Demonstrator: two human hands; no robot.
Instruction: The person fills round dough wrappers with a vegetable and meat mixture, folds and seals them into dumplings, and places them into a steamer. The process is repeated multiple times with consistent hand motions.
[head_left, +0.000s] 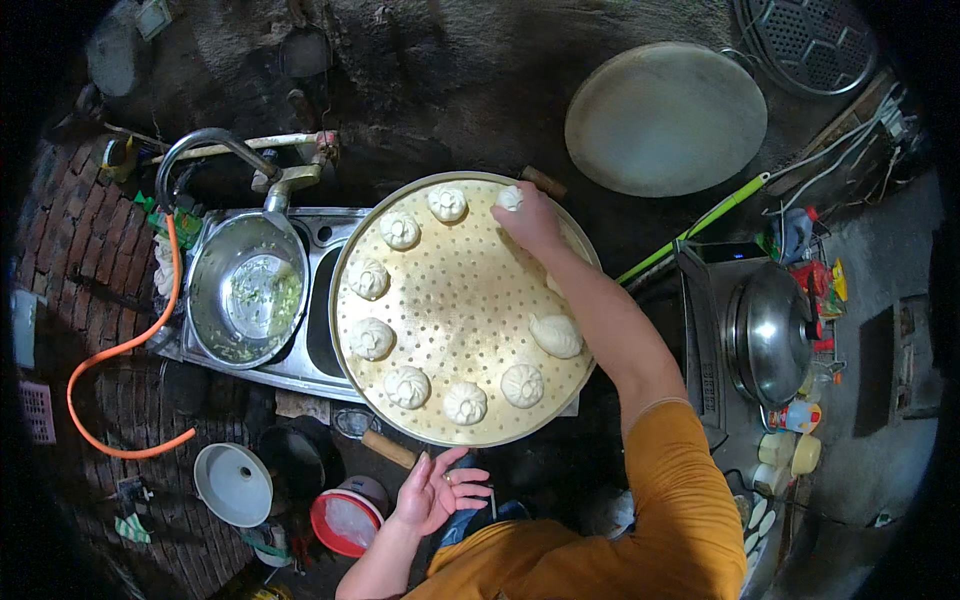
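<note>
A large round perforated metal steamer tray (465, 300) lies before me, with several pleated dough buns, such as the one (371, 339) at its left, spaced around its rim. My right hand (531, 219) reaches to the tray's upper right, its fingers on a pleated bun (510, 198). A longer, pointed bun (556, 335) lies at the right, and another is partly hidden behind my forearm. My left hand (442, 491) is palm up below the tray's near edge, fingers spread, holding nothing.
Left of the tray, a steel bowl (247, 289) with chopped green remains stands on a metal sink (330, 381) under a curved tap (206, 139). A lidded pan (772, 334) sits on a cooker at the right. A red bucket (346, 523) and a whitish basin (233, 484) stand lower left.
</note>
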